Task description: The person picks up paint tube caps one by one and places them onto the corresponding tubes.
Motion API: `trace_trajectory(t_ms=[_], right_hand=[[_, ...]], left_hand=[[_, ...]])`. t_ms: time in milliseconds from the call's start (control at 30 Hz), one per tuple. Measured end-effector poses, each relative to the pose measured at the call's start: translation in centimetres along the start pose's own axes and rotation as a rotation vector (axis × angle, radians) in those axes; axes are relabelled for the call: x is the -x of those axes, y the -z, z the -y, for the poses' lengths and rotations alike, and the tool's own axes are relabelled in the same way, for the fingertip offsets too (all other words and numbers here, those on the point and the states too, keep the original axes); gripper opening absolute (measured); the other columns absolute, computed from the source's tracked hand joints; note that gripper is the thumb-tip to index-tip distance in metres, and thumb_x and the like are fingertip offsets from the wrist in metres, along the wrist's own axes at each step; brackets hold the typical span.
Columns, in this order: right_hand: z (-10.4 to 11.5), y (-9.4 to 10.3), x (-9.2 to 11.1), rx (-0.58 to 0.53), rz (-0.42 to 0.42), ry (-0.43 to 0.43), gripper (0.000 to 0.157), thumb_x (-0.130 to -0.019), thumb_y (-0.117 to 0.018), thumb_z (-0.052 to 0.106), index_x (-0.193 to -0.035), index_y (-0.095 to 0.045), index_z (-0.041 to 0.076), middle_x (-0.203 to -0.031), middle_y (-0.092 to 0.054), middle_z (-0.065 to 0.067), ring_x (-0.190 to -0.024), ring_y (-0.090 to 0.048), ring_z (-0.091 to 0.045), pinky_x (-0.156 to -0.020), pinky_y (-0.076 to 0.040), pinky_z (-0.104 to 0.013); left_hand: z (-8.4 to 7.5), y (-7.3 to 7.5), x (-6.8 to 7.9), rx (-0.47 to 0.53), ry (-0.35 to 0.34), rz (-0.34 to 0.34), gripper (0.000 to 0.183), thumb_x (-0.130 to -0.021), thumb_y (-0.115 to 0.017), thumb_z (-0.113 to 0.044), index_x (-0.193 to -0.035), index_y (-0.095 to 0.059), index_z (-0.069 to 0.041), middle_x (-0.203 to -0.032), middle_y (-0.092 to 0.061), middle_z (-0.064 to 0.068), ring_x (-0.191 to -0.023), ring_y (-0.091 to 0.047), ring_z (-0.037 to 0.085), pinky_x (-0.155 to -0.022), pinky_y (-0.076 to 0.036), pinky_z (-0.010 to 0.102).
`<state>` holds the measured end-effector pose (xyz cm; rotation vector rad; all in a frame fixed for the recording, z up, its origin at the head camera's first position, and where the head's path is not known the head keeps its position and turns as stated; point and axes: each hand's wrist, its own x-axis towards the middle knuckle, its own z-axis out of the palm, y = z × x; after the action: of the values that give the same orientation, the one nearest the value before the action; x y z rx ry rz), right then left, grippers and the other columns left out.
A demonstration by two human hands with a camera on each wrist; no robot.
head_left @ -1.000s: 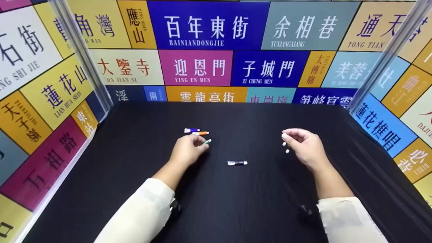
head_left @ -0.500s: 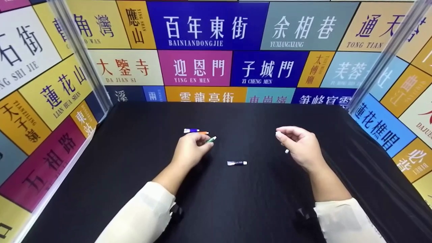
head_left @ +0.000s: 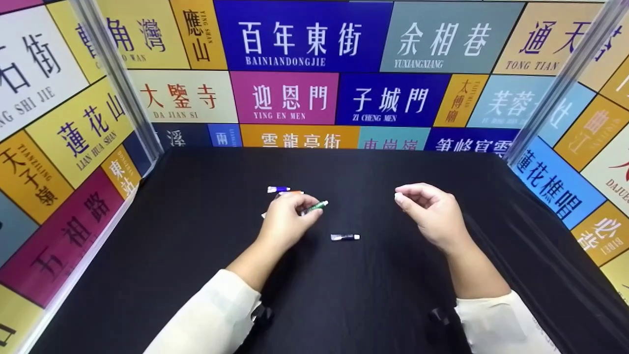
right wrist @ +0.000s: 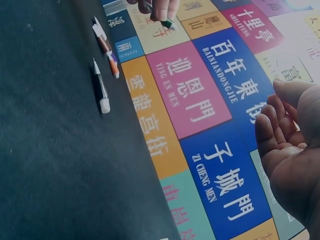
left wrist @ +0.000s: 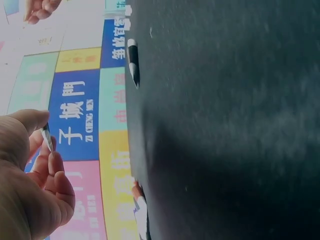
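Observation:
My left hand [head_left: 285, 219] pinches a small green paint tube [head_left: 315, 207] between thumb and fingers, its white cap pointing right. Held above the cloth to the right is my right hand [head_left: 435, 214], thumb and index tip near each other, fingers loosely bent; nothing shows between them in the right wrist view. Between the hands, nearer the person, lies a black paint tube [head_left: 345, 237] with a white cap. Just beyond the left hand lie a purple-blue tube [head_left: 278, 189] and an orange tube [head_left: 298, 192], the latter partly hidden by that hand.
Black cloth [head_left: 344, 295] covers the table. Panels with Chinese place names [head_left: 302, 37] enclose its back and sides. Beside the left hand a white end [head_left: 264, 215] peeks out. The left wrist view also catches small white pieces [left wrist: 128, 23] lying past the black tube.
My left hand has shifted right with the green tube, away from the other tubes. My right hand has moved left, now covering the small white pieces that showed beneath it in the head view.

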<state>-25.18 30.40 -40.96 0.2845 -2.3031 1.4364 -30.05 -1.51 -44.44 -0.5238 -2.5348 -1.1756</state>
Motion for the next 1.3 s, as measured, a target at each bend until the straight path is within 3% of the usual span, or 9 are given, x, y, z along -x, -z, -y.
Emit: trace_trajectory(t_ms=[200, 433, 667, 1300], right_hand=[[0.9, -0.3, 0.3, 0.003, 0.006, 0.018, 0.015, -0.096, -0.08, 0.012, -0.111, -0.082, 0.014, -0.097, -0.079, 0.009, -0.084, -0.074, -0.007, -0.076, -0.06, -0.017], [1.5, -0.6, 0.7, 0.008, 0.017, 0.041, 0.016, -0.096, -0.082, 0.016, -0.111, -0.082, 0.011, -0.1, -0.08, -0.001, -0.084, -0.074, -0.009, -0.076, -0.059, -0.017], [2.3, -0.9, 1.0, -0.01, 0.038, 0.06, 0.014, -0.095, -0.082, 0.014, -0.109, -0.082, 0.015, -0.102, -0.08, -0.002, -0.086, -0.074, -0.01, -0.079, -0.06, -0.017], [4.0, -1.5, 1.8, -0.011, 0.049, 0.142, 0.016, -0.093, -0.082, 0.009, -0.107, -0.083, 0.018, -0.103, -0.079, 0.0, -0.081, -0.071, -0.012, -0.072, -0.059, -0.018]], left_hand=[[-1.2, -0.2, 0.4, 0.021, -0.052, -0.042, 0.007, -0.09, -0.085, -0.025, -0.096, -0.085, -0.023, -0.087, -0.075, -0.005, -0.088, -0.065, 0.015, -0.086, -0.051, 0.036], [-2.9, -0.2, 1.1, 0.112, -0.074, -0.058, 0.01, -0.09, -0.084, -0.022, -0.1, -0.084, -0.022, -0.094, -0.077, -0.004, -0.089, -0.066, 0.014, -0.08, -0.055, 0.029], [-3.8, -0.4, 1.5, 0.145, -0.089, -0.078, 0.012, -0.089, -0.083, -0.021, -0.102, -0.085, -0.023, -0.093, -0.077, -0.007, -0.087, -0.065, 0.012, -0.077, -0.053, 0.027], [-6.2, 0.1, 3.0, 0.231, -0.122, -0.07, 0.013, -0.091, -0.085, -0.023, -0.103, -0.084, -0.026, -0.096, -0.076, -0.008, -0.089, -0.064, 0.007, -0.079, -0.055, 0.026]])
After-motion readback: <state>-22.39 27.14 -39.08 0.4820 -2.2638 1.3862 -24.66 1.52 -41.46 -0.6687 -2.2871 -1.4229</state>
